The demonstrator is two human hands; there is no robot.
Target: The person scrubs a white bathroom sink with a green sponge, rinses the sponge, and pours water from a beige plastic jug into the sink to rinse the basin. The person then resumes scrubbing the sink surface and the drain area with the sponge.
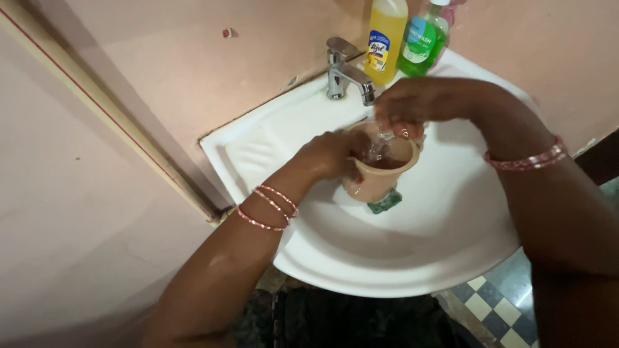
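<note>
My left hand (327, 154) grips the side of a tan plastic cup (374, 178) held over the white corner sink (412, 258). Water runs from the chrome tap (345, 71) into the cup. My right hand (412, 106) hovers over the cup's rim under the spout, fingers dipping into the stream and touching the cup's far edge. A green scrub sponge (385, 203) lies in the basin just below the cup. Bangles circle both wrists.
A yellow liquid bottle (385, 38) and a green liquid bottle (422, 38) stand on the sink's back ledge beside the tap. Pink walls meet behind the sink. A checkered floor (496, 309) shows at lower right.
</note>
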